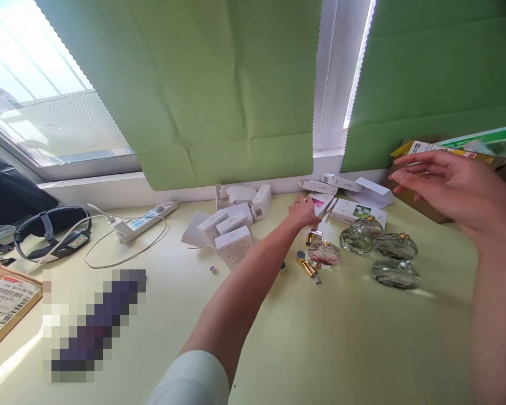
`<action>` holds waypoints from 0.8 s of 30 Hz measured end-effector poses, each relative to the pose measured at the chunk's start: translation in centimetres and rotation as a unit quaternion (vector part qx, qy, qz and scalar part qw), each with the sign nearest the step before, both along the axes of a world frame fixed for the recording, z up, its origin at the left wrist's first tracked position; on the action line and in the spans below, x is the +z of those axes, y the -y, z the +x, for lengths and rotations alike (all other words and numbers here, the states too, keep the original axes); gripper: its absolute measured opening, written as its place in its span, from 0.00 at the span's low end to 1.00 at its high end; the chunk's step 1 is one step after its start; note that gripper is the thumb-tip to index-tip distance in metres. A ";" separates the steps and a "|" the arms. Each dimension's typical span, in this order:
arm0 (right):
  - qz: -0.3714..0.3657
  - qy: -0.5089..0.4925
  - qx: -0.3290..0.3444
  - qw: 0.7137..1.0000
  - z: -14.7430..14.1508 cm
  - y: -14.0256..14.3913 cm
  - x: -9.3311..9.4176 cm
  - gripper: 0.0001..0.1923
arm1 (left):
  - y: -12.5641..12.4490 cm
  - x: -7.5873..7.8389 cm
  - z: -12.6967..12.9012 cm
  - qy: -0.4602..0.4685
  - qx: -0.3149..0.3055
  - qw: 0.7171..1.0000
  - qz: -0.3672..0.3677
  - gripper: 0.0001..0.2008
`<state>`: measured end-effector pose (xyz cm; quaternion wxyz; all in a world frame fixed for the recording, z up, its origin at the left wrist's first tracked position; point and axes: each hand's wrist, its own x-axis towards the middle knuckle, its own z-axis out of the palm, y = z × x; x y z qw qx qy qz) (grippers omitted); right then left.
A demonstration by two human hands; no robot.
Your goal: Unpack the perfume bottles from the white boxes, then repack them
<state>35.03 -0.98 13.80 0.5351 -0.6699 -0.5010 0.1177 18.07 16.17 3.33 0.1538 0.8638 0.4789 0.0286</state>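
Observation:
My left hand reaches across the table. Its fingers close around the near end of a white perfume box with a pink picture. My right hand is raised on the right, fingers loosely bent and apart, with nothing in it. Beside the left hand lies a white box with a green flower picture. Several round glass perfume bottles stand nearer, among them a pinkish bottle and a clear bottle. A gold spray cap and a gold spray top lie close to the pinkish one.
Several white cartons are left of my forearm, and opened cartons lie by the wall. A power strip with a cable, a black headset and a labelled parcel occupy the left. Behind my right hand is a cardboard box.

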 end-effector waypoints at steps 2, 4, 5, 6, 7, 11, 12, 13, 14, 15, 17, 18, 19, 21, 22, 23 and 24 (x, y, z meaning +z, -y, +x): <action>-0.001 -0.004 0.006 1.000 -0.3 -0.1 0.0 0.17 | -0.1 0.6 -0.3 0.013 0.008 1.000 0.015 0.40; -0.002 -0.004 0.012 1.000 -0.7 -0.1 0.1 0.17 | -0.2 2.2 -1.0 0.027 0.023 0.999 0.040 0.39; -0.004 -0.001 0.018 1.000 -1.0 -0.2 0.2 0.18 | -0.2 3.4 -1.4 0.033 0.031 0.997 0.055 0.38; -0.005 0.006 0.028 1.000 -1.3 -0.2 0.2 0.18 | -0.2 4.8 -2.0 0.038 0.038 0.996 0.070 0.37; -0.009 0.018 0.045 0.999 -1.7 -0.3 0.2 0.18 | -0.2 6.3 -2.7 0.042 0.042 0.995 0.084 0.36; -0.037 0.102 0.118 0.987 -4.0 -0.8 0.0 0.23 | 1.3 12.5 -6.1 0.031 0.029 0.993 0.114 0.24; -0.045 0.131 0.134 0.981 -4.8 -1.0 -0.1 0.26 | 1.9 13.9 -6.9 0.022 0.020 0.992 0.120 0.21; -0.049 0.158 0.148 0.975 -5.6 -1.2 -0.3 0.29 | 2.7 15.2 -7.8 0.009 0.012 0.994 0.109 0.18; -0.052 0.181 0.164 0.968 -6.4 -1.4 -0.4 0.32 | 3.6 16.3 -8.5 0.004 -0.004 0.996 0.089 0.18; -0.061 0.198 0.185 0.961 -7.2 -1.6 -0.5 0.33 | 4.5 17.3 -9.2 0.006 -0.024 0.997 0.069 0.20; -0.096 0.202 0.231 0.947 -8.5 -1.8 -0.7 0.33 | 6.2 18.6 -10.6 0.022 -0.054 0.998 0.025 0.22; -0.118 0.194 0.255 0.940 -9.0 -1.8 -0.7 0.31 | 6.9 19.0 -11.4 0.034 -0.067 0.997 0.001 0.22; -0.137 0.181 0.279 0.933 -9.4 -1.8 -0.7 0.29 | 7.5 19.2 -12.2 0.042 -0.073 0.996 -0.022 0.22; -0.158 0.146 0.333 0.918 -9.9 -1.6 -0.6 0.27 | 8.3 19.1 -13.8 0.058 -0.075 0.992 -0.081 0.21; -0.164 0.126 0.364 0.908 -10.0 -1.4 -0.6 0.27 | 8.6 19.0 -14.7 0.069 -0.073 0.988 -0.118 0.21; -0.174 0.106 0.397 0.895 -10.1 -1.2 -0.6 0.28 | 8.8 18.8 -15.5 0.081 -0.074 0.981 -0.160 0.21; -0.190 0.088 0.428 0.879 -10.2 -1.1 -0.5 0.30 | 9.0 18.6 -16.2 0.093 -0.076 0.972 -0.204 0.21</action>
